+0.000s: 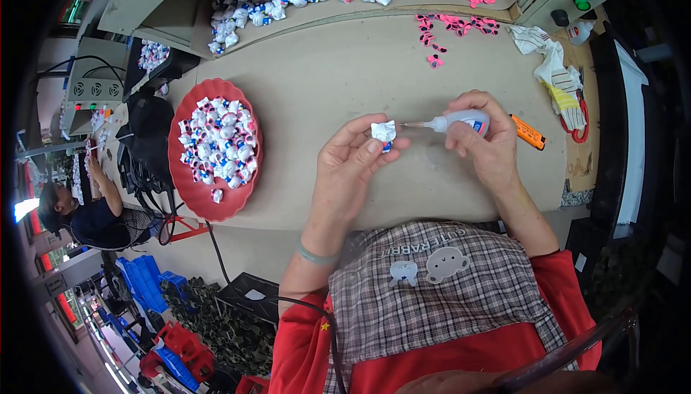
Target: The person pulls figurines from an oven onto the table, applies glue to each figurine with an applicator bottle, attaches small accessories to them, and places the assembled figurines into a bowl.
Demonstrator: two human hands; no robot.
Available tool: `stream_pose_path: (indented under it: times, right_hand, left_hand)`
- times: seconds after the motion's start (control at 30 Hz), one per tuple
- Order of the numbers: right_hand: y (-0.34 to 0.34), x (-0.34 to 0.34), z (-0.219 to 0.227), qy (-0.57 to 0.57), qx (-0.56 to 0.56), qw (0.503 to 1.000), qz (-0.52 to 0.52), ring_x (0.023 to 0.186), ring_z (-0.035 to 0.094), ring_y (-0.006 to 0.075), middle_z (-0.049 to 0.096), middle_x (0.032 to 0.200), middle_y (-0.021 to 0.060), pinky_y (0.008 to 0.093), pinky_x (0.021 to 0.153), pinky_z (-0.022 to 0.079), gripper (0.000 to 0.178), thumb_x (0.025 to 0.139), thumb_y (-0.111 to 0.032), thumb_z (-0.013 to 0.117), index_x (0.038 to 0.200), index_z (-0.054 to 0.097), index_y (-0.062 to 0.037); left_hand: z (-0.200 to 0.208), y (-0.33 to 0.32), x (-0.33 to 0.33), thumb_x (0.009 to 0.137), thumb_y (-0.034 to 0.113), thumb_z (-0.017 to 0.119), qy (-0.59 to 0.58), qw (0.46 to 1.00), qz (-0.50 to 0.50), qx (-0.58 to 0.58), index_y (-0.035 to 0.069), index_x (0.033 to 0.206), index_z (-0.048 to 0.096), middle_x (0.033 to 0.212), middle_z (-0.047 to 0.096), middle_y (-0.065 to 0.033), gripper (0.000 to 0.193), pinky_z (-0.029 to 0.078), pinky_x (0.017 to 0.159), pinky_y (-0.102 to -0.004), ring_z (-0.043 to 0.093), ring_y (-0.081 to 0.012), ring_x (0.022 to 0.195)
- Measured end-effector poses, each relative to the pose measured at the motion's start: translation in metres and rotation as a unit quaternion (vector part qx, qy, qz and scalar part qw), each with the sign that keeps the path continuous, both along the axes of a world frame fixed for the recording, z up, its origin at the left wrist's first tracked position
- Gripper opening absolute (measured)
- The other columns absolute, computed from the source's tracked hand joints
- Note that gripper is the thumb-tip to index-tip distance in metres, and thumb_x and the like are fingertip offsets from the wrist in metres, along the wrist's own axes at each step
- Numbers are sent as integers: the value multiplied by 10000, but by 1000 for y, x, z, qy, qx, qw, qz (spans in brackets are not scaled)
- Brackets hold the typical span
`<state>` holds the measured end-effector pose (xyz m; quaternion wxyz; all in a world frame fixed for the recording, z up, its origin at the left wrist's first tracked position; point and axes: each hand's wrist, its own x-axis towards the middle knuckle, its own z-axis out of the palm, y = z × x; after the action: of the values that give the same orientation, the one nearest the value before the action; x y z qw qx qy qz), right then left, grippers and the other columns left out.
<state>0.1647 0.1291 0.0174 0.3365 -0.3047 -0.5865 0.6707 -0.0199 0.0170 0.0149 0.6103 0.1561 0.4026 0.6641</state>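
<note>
Pinches a white-and-blue figure [384,132] between the fingers of the left hand [347,158], above the bench [317,59], probably to steady it. Wraps the fingers of the right hand [491,145] round a squeeze bottle [464,118], with needle tip [416,125] just beside the figure, seemingly for close aim. Has a red scalloped bowl [209,211] of similar figures [224,142] at left, perhaps for easy reach; farther off, pink pieces [466,25], then a heaped shelf [414,5].
</note>
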Motion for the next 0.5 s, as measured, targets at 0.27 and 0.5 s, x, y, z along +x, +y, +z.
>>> stream_pose_path:
  times: [0.27, 0.5]
  right_hand:
    - [-10, -5, 11, 20, 56, 995, -81, 649, 588, 78, 647, 908, 85, 180, 527, 455, 284, 858, -68, 647, 1118, 544, -15]
    - [-14, 1, 11, -38, 261, 960, -90, 709, 643, 147, 654, 881, 127, 229, 589, 502, 291, 893, -135, 608, 1124, 556, 34]
  left_hand:
    - [-21, -11, 8, 871, 31, 604, 74, 996, 8, 39, -17, 1225, 534, 1080, 623, -146, 365, 528, 828, -309, 644, -223, 959]
    - [-13, -9, 14, 863, 18, 612, 95, 995, 32, 29, -28, 1180, 546, 1065, 619, -151, 327, 547, 814, -316, 644, -251, 968]
